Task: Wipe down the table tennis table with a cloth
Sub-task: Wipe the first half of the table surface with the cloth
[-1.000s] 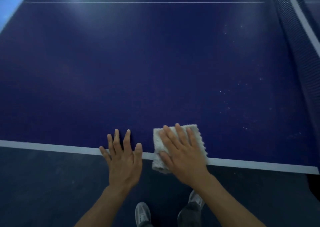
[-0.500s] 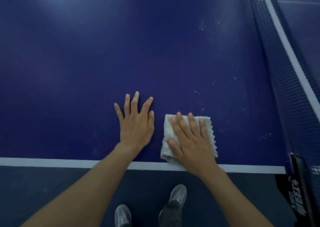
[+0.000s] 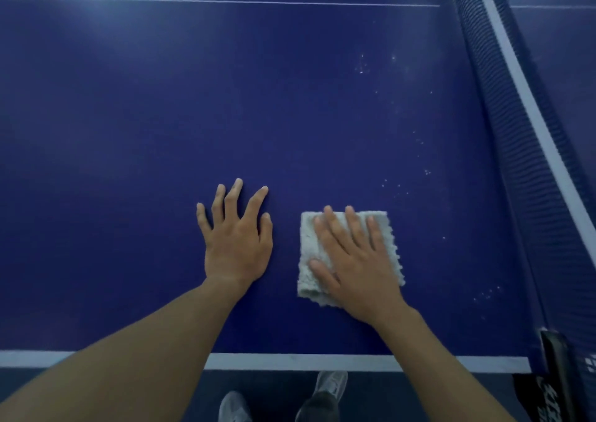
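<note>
Fingers (image 3: 353, 226) press cloth (image 3: 309, 241) near net (image 3: 503, 131), inside edge (image 3: 322, 362)

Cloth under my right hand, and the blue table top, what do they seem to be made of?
The pale folded cloth looks like soft, fluffy microfibre or terry: nubby pile, zigzag-cut edge. The dark blue table top looks like a hard painted board, probably matt with a slight sheen: smooth, flat, with diffuse light glare.

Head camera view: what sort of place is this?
Likely an indoor table tennis hall or games room: a blue table tennis table with a white edge line and a net across it.
</note>
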